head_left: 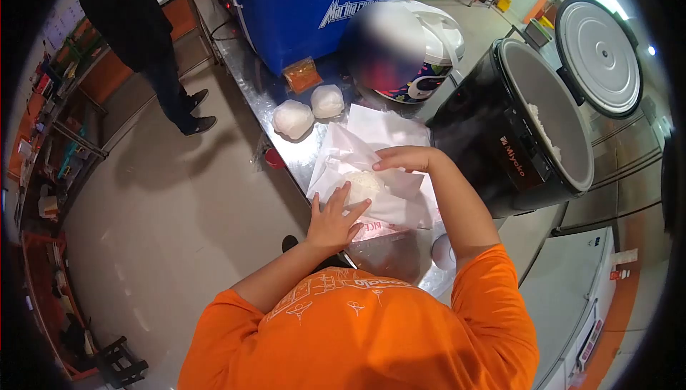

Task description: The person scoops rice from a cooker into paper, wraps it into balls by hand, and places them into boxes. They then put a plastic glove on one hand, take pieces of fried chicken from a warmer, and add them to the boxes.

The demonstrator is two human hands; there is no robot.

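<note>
A mound of white rice (365,186) lies on a sheet of white wrapping paper (409,211) on the metal table. My left hand (331,220) is open, its fingers spread over the near left side of the paper and the rice. At the far right side of the rice, my right hand (406,159) has bent fingers closed on a fold of the paper; its thumb is partly hidden. More white sheets (382,126) lie under and behind. Two round, white-wrapped bundles (292,119) (327,101) sit farther left on the table.
Behind the bundles lies an orange packet (301,75), before a blue cooler box (300,26). A patterned rice cooker (429,79) stands beside it. At right is a large black cooker (493,133), lid raised, rice inside. Another person (132,26) stands at the upper left.
</note>
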